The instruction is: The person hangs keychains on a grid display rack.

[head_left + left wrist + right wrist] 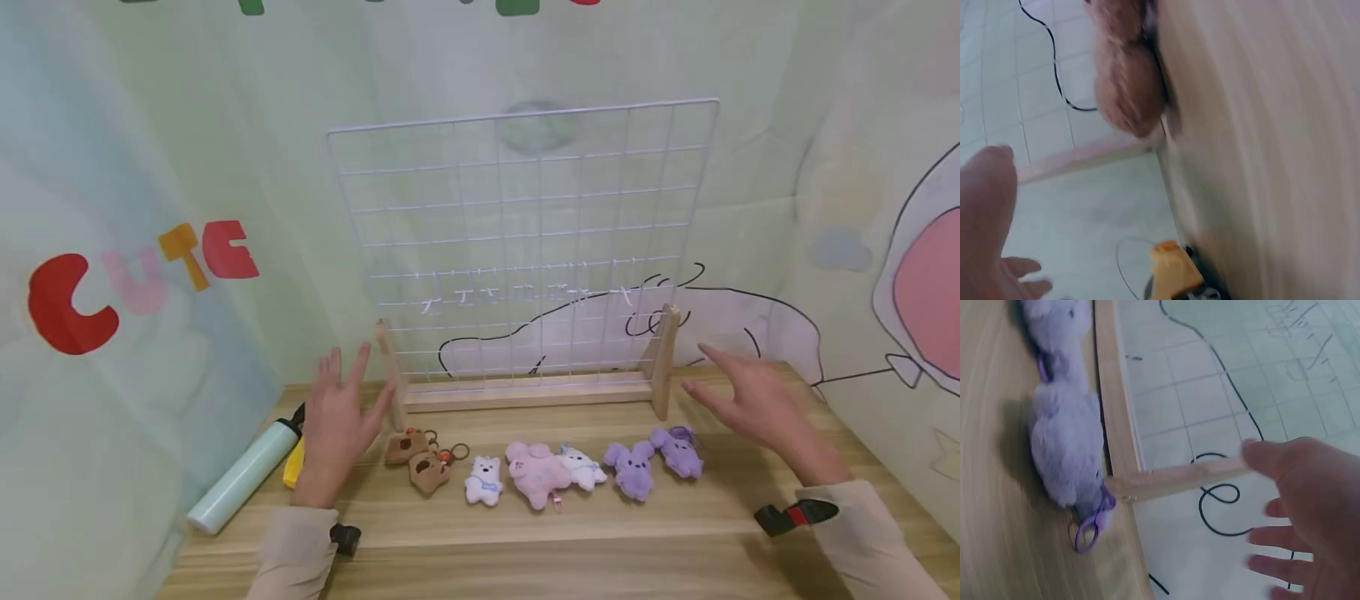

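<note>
My left hand (337, 429), fingers spread, hovers by the left wooden foot of a white wire grid rack (528, 398). To the rack's right, my right hand (757, 408) is held out with straight fingers, holding nothing. In front of the rack lies a row of plush keychains: two brown ones (429, 472) with rings, a white bear (483, 482), a pink one (536, 475), another white one (582, 468) and two purple ones (632, 471). In the right wrist view, a purple plush (1066, 440) shows a purple ring. Brown plush (1129, 84) is blurred in the left wrist view.
Several small white hooks (491, 293) hang across the grid's middle. Left of my left hand lies a pale green cylinder (243, 479) with a black end, and a yellow object (295, 465) is partly hidden behind the forearm. A printed cloth (225, 167) hangs behind the wooden table (525, 533).
</note>
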Action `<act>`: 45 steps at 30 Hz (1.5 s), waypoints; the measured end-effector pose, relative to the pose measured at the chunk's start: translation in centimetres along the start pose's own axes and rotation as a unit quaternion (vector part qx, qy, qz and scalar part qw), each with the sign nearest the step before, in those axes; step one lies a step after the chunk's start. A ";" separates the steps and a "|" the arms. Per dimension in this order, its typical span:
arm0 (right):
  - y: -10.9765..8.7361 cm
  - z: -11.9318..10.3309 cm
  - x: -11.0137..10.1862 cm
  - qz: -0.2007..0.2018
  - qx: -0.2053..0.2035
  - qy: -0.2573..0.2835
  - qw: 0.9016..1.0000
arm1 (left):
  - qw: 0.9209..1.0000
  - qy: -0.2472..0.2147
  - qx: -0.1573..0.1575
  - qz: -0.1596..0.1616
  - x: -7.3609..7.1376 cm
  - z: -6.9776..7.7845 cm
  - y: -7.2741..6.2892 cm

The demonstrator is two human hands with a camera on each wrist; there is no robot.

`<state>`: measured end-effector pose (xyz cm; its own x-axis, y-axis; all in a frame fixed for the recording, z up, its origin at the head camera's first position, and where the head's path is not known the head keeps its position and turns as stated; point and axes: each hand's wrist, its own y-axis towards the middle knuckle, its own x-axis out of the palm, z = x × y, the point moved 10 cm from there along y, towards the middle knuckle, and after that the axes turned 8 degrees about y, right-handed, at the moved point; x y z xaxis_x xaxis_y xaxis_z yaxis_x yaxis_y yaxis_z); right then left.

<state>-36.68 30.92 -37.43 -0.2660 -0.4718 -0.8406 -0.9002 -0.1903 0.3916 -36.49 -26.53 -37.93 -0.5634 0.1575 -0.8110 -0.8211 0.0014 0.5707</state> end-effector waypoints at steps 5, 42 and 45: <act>-0.3 -0.8 2.9 -0.116 -0.031 0.090 0.989 | 0.995 -0.099 0.007 -0.019 0.9 1.7 0.4; -1.3 2.4 6.0 -0.182 0.024 0.210 0.960 | 0.981 -0.157 -0.090 -0.065 3.9 1.7 1.5; -1.2 2.8 5.7 -0.166 0.044 0.222 0.960 | 0.981 -0.157 -0.092 -0.066 3.9 1.8 1.5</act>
<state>-38.07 30.84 -43.76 0.1970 -0.7219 -0.6633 -0.9405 -0.3302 0.0800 -39.78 -24.14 -39.96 -0.4191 0.4644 -0.7802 -0.9038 -0.1311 0.4075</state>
